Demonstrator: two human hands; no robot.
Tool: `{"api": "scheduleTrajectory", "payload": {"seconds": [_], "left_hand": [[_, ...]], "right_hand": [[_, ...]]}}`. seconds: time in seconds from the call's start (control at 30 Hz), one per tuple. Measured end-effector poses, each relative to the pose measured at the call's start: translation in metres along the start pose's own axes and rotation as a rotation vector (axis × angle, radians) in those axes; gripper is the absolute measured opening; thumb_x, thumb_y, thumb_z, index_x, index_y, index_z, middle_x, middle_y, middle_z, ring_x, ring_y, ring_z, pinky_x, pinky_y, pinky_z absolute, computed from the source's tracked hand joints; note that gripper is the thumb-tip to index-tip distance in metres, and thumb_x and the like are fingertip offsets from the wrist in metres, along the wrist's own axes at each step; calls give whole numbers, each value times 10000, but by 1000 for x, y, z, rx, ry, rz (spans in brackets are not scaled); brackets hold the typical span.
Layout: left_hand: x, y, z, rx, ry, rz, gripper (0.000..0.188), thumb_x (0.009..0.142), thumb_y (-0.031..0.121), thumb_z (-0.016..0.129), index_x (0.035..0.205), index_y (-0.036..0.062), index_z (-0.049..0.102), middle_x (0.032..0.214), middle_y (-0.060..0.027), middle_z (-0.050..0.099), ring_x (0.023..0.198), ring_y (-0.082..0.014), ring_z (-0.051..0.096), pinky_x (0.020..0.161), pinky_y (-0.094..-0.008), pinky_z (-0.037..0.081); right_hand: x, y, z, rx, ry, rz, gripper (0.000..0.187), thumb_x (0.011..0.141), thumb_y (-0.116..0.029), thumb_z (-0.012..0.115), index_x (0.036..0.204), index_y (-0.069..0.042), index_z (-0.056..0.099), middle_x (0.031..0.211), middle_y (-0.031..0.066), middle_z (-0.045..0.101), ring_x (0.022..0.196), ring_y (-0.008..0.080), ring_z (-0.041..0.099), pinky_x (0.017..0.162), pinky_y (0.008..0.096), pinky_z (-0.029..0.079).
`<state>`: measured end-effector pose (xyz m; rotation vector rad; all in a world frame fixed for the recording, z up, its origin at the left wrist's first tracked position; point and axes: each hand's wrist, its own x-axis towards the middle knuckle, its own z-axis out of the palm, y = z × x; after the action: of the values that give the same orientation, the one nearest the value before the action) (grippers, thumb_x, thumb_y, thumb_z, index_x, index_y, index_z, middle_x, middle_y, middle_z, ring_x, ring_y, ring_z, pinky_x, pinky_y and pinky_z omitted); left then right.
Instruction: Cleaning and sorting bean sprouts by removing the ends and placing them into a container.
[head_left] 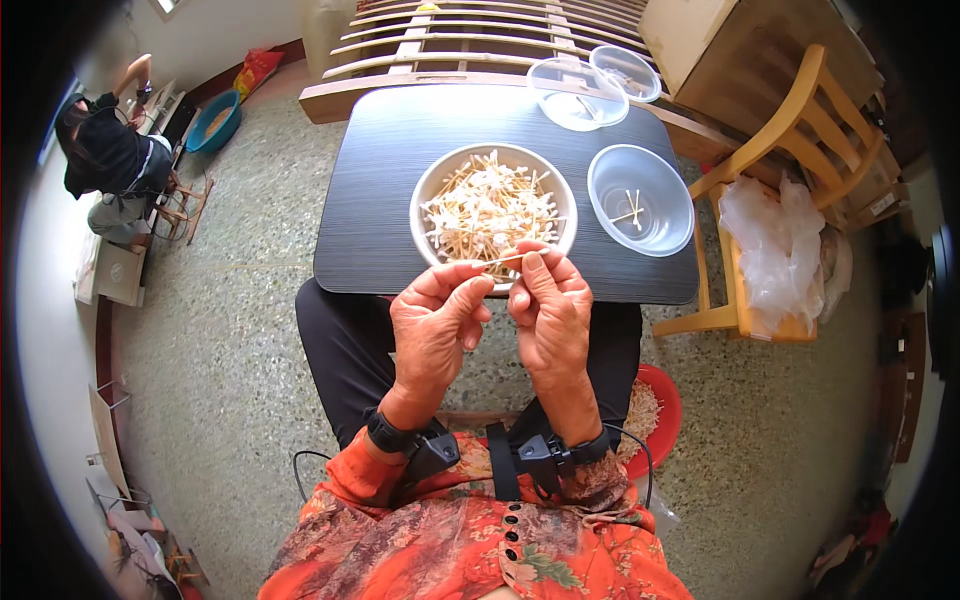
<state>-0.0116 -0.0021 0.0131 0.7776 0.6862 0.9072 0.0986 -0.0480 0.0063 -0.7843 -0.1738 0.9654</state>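
**Both hands pinch one thin stick above the bowl of swabs**

The left hand and the right hand are raised side by side over the near edge of a small dark table. Between them runs a thin stick, seemingly a cotton swab; it is too fine to say whether both ends carry cotton. Each hand is closed on it, thumb against forefinger, one at either end, so the stick lies nearly level and close to the eyes, a hold that suits inspecting or working something so slight.

Just beyond the fingers stands a white bowl heaped with swabs, set nearest the person so the pile is within easy reach. To its right a clear plastic bowl holds only a few sticks, kept apart from the heap. Two clear lids rest at the table's far edge, out of the way. A red basin sits on the floor by the right knee, a wooden chair bearing a plastic bag stands to the right, and another person sits far off to the left.
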Motion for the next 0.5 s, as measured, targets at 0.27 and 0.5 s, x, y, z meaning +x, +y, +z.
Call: {"api": "scheduleTrajectory", "payload": {"seconds": [0.27,0.5], "left_hand": [[-2,-4,5,-152,54,50,234,847,65,654,1053,-41,625,748,-71,644,575,-83,581,395,-181,405],[2,-14,-6,-150,-113,303,154,868,57,624,1004,-14,638,807,-59,600,578,-94,558,397,-194,405]], "right_hand": [[-8,6,5,39,-37,34,149,907,-85,581,1018,14,588,829,70,650,524,33,469,422,146,311],[-15,13,8,54,-68,40,125,917,-102,572,987,0,591,813,57,648,523,25,467,428,152,323]]}}
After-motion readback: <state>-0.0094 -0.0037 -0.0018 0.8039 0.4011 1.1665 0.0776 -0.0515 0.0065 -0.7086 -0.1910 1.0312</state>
